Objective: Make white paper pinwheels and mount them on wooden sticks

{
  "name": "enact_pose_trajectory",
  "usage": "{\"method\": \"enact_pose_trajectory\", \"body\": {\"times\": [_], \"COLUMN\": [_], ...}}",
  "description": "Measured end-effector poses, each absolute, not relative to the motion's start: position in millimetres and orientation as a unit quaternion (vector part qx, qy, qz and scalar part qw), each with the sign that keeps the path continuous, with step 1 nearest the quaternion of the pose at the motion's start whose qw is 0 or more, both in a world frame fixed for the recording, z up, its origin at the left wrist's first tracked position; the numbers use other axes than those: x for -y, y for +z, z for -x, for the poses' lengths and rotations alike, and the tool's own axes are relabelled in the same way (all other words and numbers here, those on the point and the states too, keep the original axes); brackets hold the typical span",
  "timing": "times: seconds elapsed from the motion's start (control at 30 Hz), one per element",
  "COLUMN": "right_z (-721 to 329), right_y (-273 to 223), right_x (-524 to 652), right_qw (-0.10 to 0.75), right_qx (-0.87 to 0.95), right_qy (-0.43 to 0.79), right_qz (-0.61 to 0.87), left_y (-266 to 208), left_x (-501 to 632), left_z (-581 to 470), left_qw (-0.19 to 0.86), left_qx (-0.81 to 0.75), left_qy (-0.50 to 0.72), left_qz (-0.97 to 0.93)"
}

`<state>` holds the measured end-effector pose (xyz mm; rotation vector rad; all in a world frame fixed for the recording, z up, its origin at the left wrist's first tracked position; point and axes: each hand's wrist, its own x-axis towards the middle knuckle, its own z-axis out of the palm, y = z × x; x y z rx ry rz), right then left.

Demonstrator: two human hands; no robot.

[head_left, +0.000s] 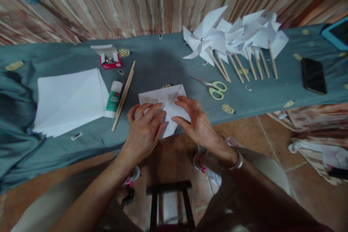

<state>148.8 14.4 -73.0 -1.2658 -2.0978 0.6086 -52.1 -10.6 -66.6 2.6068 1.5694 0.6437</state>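
- left hand (144, 127): palm down, fingers loosely bent, tips resting on the paper (169, 104)
- right hand (196, 120): thumb and fingers spread apart, tips touching paper's right side
- paper: creased, at table's (157, 59) front edge, under both hands, between sticks (125, 94) and scissors (214, 87)
- glue stick (113, 99) just beside sticks

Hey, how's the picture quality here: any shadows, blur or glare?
Head view: dim lighting overall; a soft dark shadow on the tablecloth beyond the folded paper; the curtain softly blurred, stretched toward the upper corners; no strong glare, just a small glint on the bracelet.
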Motion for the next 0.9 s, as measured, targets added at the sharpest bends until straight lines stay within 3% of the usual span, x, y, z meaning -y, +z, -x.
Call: {"method": "enact_pose_trajectory", "body": {"times": [0.9], "right_z": [-148.2], "right_y": [-74.4], "right_x": [-14.8], "right_qw": [0.291], "right_qx": [0.798], "right_qy": [0.222], "right_qz": [0.478], "left_y": [-71.4], "left_x": [11.5], "left_z": [47.1], "left_qw": [0.008], "left_qx": [-0.496], "left_qy": [0.218], "left_qz": [-0.84]}}
